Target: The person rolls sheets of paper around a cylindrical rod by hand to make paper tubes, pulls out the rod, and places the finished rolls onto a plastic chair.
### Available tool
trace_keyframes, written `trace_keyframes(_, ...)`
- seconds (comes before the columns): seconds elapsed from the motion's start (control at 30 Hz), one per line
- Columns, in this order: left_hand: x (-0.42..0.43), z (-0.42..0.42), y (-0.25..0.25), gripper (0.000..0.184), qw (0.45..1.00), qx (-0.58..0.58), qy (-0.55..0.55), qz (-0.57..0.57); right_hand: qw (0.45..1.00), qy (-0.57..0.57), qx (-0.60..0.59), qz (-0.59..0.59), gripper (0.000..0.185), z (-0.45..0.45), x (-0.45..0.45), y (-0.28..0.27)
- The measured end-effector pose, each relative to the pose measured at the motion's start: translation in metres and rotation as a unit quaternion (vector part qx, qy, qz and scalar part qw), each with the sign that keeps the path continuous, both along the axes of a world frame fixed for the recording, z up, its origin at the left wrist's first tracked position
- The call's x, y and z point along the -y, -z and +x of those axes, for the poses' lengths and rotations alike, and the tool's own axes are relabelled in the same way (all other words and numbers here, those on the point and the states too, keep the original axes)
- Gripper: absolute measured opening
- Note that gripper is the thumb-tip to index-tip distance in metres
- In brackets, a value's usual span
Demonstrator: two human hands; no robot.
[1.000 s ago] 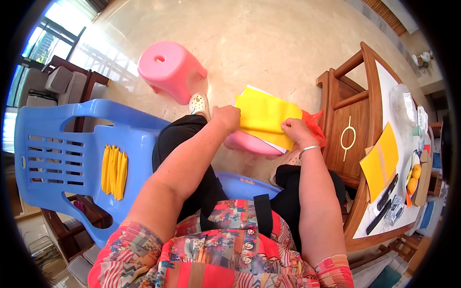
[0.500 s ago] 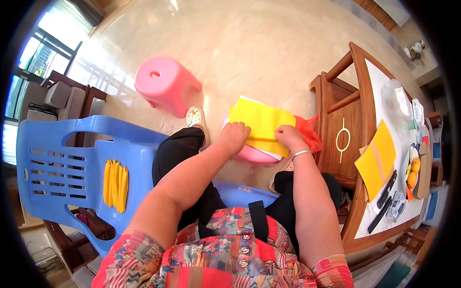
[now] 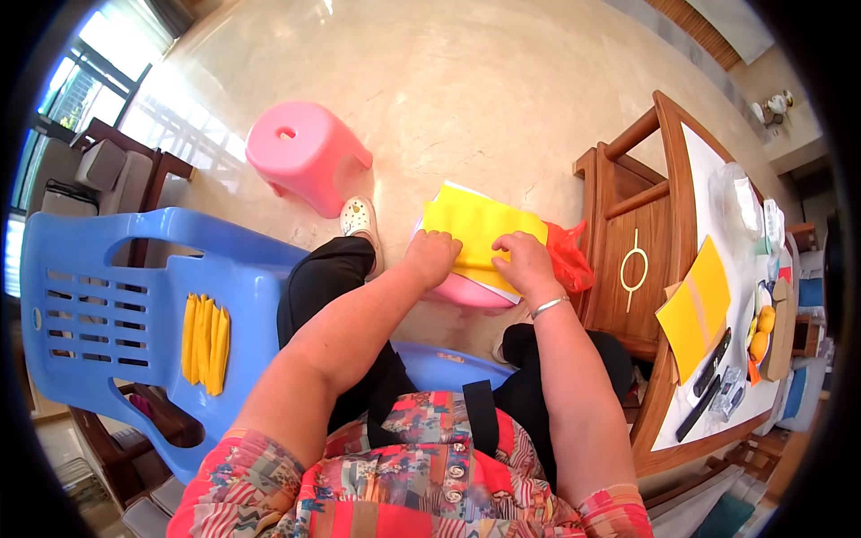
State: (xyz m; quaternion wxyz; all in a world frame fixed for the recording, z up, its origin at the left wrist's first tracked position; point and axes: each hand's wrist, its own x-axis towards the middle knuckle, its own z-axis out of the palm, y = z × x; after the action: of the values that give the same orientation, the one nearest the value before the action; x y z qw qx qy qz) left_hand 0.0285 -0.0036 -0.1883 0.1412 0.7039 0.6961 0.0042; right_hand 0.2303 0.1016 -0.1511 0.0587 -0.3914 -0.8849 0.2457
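A yellow sheet of paper (image 3: pixel 489 215) lies over white paper on a pink stool (image 3: pixel 475 294) between my knees. The sheet's near edge looks folded over. My left hand (image 3: pixel 433 256) is closed at the left end of this folded edge, fingers curled down against the paper. Over the right part of the sheet is my right hand (image 3: pixel 527 262), its thumb and bent forefinger parted. Whether its fingertips touch the paper is hard to tell. A red plastic bag (image 3: pixel 569 255) sits just beyond it, at the stool's right side.
Several folded yellow strips (image 3: pixel 205 343) rest on a blue plastic chair (image 3: pixel 256 314) at my left. Another pink stool (image 3: pixel 305 148) stands ahead on the floor. To the right, a wooden table (image 3: pixel 668 394) carries yellow paper (image 3: pixel 695 309), remote controls (image 3: pixel 712 363) and fruit (image 3: pixel 760 334).
My right hand has moved left along the folded edge, and its thumb and forefinger have parted. My left hand stays at the left end. The whole view has shifted slightly.
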Motion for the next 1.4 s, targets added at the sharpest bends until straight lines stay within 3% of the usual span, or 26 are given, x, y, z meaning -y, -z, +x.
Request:
trace_keyframes(0.07, 0.0, 0.001, -0.002, 0.019, 1.0, -0.006, 0.0, -0.005, 0.996, -0.049, 0.055, 0.05, 0.024, 0.008, 0.003, 0.003)
trace_keyframes(0.17, -0.002, -0.002, -0.007, 0.02, 0.999, -0.023, 0.011, -0.028, 0.996, 0.001, 0.081, 0.049, 0.036, 0.024, -0.004, 0.02)
trace_keyframes(0.27, -0.002, -0.002, -0.006, 0.021, 0.999, -0.02, 0.006, -0.028, 0.977, 0.096, 0.062, -0.179, 0.047, 0.036, -0.02, 0.022)
trace_keyframes(0.57, -0.002, -0.005, -0.009, 0.022, 0.999, -0.028, 0.027, -0.021, 0.951, 0.101, 0.118, -0.267, 0.048, 0.054, -0.033, 0.031)
trace_keyframes(0.67, -0.002, -0.003, -0.005, 0.022, 0.999, -0.028, 0.031, -0.01, 0.952, 0.103, 0.197, -0.208, 0.039, 0.052, -0.025, 0.011)
trace_keyframes(0.77, -0.001, -0.005, -0.007, 0.022, 0.999, -0.024, 0.026, -0.007, 0.96, 0.139, 0.241, -0.021, 0.028, 0.039, -0.01, -0.008)
trace_keyframes(0.87, -0.002, -0.004, -0.007, 0.021, 0.999, -0.026, 0.023, -0.01, 0.986, 0.065, 0.112, 0.106, 0.023, 0.02, -0.001, -0.015)
trace_keyframes(0.9, -0.002, -0.004, -0.007, 0.021, 0.999, -0.028, 0.023, -0.011, 0.994, 0.028, 0.037, 0.098, 0.023, 0.013, 0.006, -0.009)
trace_keyframes(1.0, -0.003, -0.004, -0.006, 0.021, 0.998, -0.04, 0.036, -0.021, 0.996, -0.055, 0.0, 0.072, 0.019, -0.005, 0.033, -0.006)
trace_keyframes(1.2, 0.001, -0.001, -0.009, 0.018, 0.998, -0.046, 0.028, 0.01, 0.992, -0.064, 0.064, 0.091, 0.01, -0.009, 0.045, 0.022)
trace_keyframes(1.3, -0.004, -0.001, -0.011, 0.021, 0.996, -0.063, 0.037, -0.043, 0.991, -0.062, 0.063, 0.1, 0.013, -0.008, 0.045, 0.024)
trace_keyframes(1.4, -0.002, 0.0, -0.008, 0.016, 0.999, -0.036, 0.017, 0.0, 0.993, -0.042, 0.075, 0.081, 0.015, -0.008, 0.043, 0.025)
